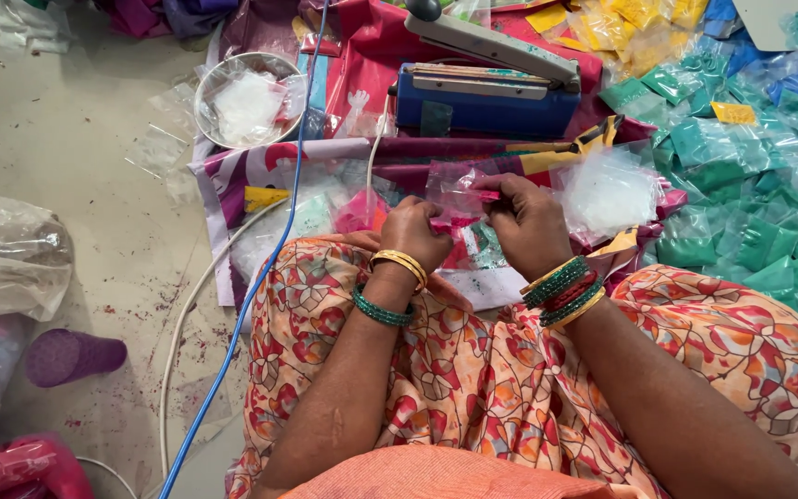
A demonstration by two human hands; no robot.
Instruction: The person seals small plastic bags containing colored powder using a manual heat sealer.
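Left hand and right hand pinch clear packet edges.

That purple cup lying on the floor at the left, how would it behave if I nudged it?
The purple cup lies on its side, so it would likely roll, probably curving since it looks tapered. It looks like light plastic, so a slight push should move it.

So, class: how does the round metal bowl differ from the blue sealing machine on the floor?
The metal bowl is round, shiny silver and open-topped, with clear plastic packets inside. The blue sealing machine is long and boxy, blue with a grey lever arm raised at an angle. The bowl sits partly on bare floor; the machine sits wholly on the patterned cloth. Both lie beyond the person's hands, untouched.
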